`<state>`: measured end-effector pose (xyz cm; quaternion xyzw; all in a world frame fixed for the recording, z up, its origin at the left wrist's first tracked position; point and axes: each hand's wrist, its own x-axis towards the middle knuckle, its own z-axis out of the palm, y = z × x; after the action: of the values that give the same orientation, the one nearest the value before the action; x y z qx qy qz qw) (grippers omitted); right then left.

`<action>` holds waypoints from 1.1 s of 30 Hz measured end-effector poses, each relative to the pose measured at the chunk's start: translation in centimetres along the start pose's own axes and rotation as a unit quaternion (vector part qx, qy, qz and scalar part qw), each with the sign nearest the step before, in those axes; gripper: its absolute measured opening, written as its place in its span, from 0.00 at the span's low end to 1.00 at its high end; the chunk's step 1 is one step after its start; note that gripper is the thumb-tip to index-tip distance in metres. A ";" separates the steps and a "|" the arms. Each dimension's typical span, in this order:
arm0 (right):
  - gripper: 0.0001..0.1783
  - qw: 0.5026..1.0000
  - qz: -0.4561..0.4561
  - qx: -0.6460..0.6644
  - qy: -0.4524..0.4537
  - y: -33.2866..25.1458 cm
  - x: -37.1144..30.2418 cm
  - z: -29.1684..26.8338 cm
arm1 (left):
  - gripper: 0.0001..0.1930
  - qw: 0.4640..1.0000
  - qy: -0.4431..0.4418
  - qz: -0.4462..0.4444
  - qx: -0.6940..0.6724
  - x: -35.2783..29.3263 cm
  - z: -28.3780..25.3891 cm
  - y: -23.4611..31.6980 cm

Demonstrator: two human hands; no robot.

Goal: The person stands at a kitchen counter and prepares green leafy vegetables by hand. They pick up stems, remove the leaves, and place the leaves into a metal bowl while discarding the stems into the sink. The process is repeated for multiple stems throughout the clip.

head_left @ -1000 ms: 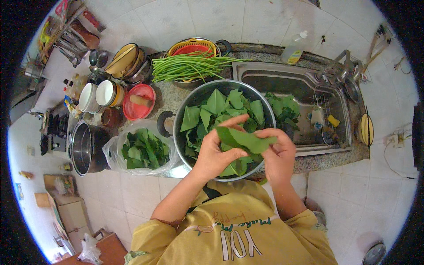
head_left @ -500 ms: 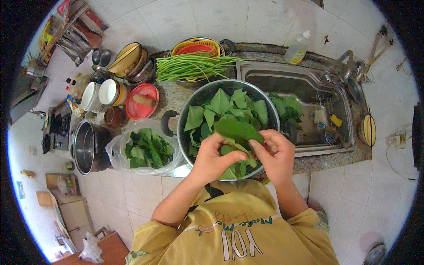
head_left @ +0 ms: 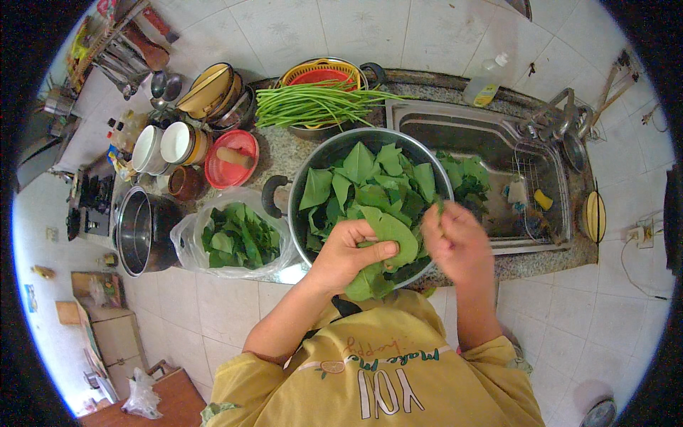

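A big metal pot [head_left: 297,228] full of green leaves [head_left: 356,167] stands on the counter in front of me. Over its near side, my left hand [head_left: 346,255] pinches a broad green leaf [head_left: 395,235] between thumb and fingers. Just to the right, my right hand [head_left: 461,240] is closed and partly smeared by motion. A thin green strip [head_left: 439,211] pokes up from its fingertips, perhaps a stem or a piece of leaf. The two hands are apart.
Left of the pot, a clear plastic bag [head_left: 186,242] holds more leaves, beside an empty dark pot [head_left: 135,228]. Long green stalks [head_left: 313,105] lie across a basin behind. At right are the sink [head_left: 491,135] and a soap bottle [head_left: 487,82]. Bowls [head_left: 178,146] crowd the back left.
My right hand has pulled away to the right from the left hand, taking a thin green strip with it. The leaf in my left hand now hangs turned downward.
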<state>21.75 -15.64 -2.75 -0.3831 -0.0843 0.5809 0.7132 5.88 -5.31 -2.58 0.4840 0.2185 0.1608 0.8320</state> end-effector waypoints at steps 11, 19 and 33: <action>0.13 0.690 -0.186 -0.617 0.330 -5.3 4.2 -15.2 | 0.06 0.995 0.023 -0.016 0.092 0.2 -0.2 0.9; 0.08 0.636 -0.342 -0.646 0.245 -4.6 3.5 -11.7 | 0.08 0.993 0.007 -0.033 0.112 0.5 0.4 1.5; 0.10 0.726 -0.343 -0.595 -0.029 -0.7 0.9 2.5 | 0.09 0.924 0.086 0.067 0.367 -0.1 1.6 0.8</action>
<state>21.10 -13.76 -0.86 -0.6569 -0.5590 0.1384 0.4866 6.54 -6.18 -1.15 0.7536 0.2998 0.1657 0.5611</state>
